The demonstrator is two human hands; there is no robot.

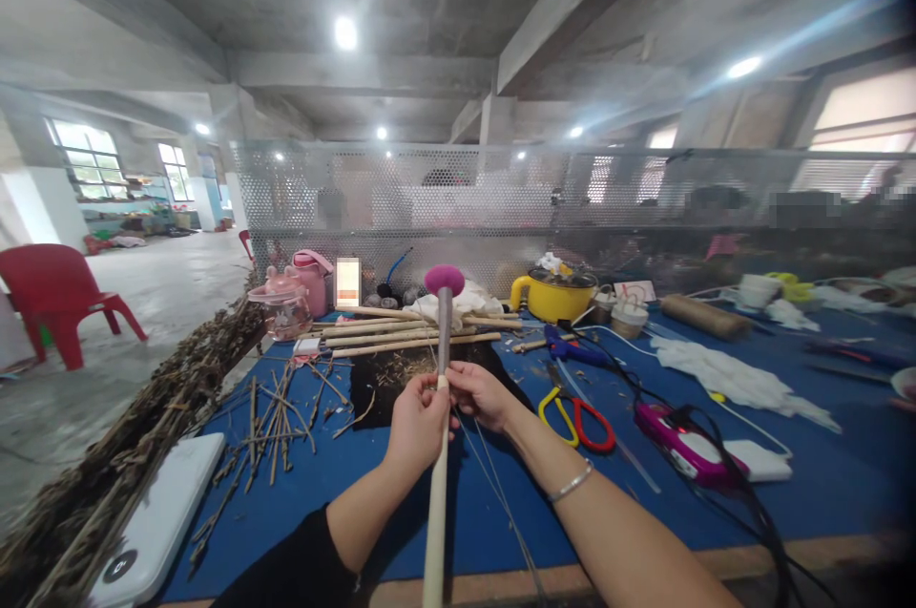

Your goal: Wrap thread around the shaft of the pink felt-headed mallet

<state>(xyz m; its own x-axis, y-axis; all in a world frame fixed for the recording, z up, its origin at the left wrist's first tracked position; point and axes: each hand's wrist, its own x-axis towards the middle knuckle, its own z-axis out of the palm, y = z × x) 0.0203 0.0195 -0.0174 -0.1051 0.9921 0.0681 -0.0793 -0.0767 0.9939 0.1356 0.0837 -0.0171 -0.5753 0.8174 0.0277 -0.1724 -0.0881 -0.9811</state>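
Note:
A long pale wooden stick stands in front of me, pointing away over the table. Its far part is a grey shaft, topped by a round purple head. The fingers of my left hand are closed around the stick where the pale wood meets the grey. Just above and to the right, my right hand pinches the same joint. Thin wire-like strands trail from near my right hand down to the table's front edge. Fingertips behind the stick are partly hidden.
Pale sticks lie beyond my hands, dry twigs to the left. Scissors, a blue glue gun, a magenta device with cables and a yellow pot are at right. A perforated metal screen borders the back.

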